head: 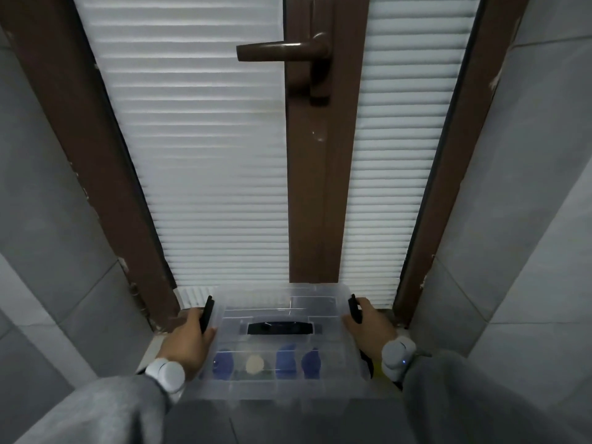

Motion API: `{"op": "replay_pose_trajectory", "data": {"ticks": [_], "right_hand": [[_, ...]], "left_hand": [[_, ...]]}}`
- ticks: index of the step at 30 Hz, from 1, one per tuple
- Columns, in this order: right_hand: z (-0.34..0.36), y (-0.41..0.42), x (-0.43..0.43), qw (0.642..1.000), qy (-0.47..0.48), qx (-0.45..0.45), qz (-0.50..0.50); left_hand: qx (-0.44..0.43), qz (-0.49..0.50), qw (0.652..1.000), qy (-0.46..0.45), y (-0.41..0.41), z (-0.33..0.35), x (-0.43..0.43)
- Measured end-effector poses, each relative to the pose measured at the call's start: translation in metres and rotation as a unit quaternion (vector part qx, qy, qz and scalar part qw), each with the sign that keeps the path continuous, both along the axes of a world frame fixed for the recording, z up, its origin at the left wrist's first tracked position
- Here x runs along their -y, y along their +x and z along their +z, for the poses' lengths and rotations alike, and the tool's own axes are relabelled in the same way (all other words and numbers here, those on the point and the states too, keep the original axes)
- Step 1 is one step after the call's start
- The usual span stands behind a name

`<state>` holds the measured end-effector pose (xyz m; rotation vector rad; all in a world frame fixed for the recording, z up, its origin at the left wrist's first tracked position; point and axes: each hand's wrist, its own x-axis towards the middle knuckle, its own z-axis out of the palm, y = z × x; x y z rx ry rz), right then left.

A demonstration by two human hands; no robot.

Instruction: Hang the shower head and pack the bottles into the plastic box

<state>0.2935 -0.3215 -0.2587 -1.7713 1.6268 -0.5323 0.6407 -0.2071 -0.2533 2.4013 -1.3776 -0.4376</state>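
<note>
Plastic box (pixel 282 315): clear, lidded, bottles (pixel 285 362) inside.

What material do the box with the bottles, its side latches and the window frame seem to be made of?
Box: clear, slightly glossy plastic; the bottle tops show through its lid.
Side latches: black, probably matte hard plastic; both hands rest on them, the left hand and the right hand.
Window frame: smooth brown with a soft sheen, either painted metal or plastic; this cannot be decided.
</note>
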Motion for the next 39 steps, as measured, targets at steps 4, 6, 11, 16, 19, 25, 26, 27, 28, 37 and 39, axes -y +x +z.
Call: {"op": "replay_pose_trajectory", "data": {"ticks": [4,6,11,16,19,25,26,27,28,37,39], "right_hand": [[-0.015,0.004,0.003,0.999,0.002,0.032,-0.037],[-0.020,0.005,0.006,0.999,-0.005,0.022,-0.048],[-0.025,0.009,0.007,0.997,-0.019,0.008,-0.069],[-0.020,0.008,0.004,0.997,-0.037,-0.011,-0.063],[-0.016,0.008,0.001,0.997,-0.050,-0.021,-0.061],[-0.012,0.009,-0.001,0.995,-0.056,-0.052,-0.058],[-0.011,0.010,-0.001,0.995,-0.056,-0.055,-0.059],[-0.010,0.010,-0.001,0.995,-0.056,-0.059,-0.060],[-0.009,0.011,-0.002,0.995,-0.058,-0.064,-0.058],[0.009,0.010,0.003,0.991,-0.028,-0.131,-0.021],[0.022,0.012,0.008,0.991,-0.026,-0.129,-0.028]], "left_hand": [[0.004,-0.008,0.999,-0.038,-0.006,-0.001,-0.003],[0.009,-0.002,0.999,-0.047,-0.010,-0.001,-0.002],[0.018,0.021,0.998,-0.060,-0.013,-0.009,0.002],[0.030,0.018,0.998,-0.050,-0.011,-0.009,0.002],[0.041,0.018,0.998,-0.044,-0.012,-0.008,0.002],[0.058,0.017,0.998,-0.031,-0.012,-0.006,0.002],[0.064,0.015,0.997,-0.031,-0.011,-0.006,0.002],[0.068,0.014,0.997,-0.028,-0.012,-0.004,0.001],[0.075,0.014,0.997,-0.027,-0.012,-0.003,0.001],[0.122,-0.001,0.992,-0.018,-0.012,0.016,0.002],[0.146,-0.017,0.988,-0.043,-0.010,0.032,0.010]]}}
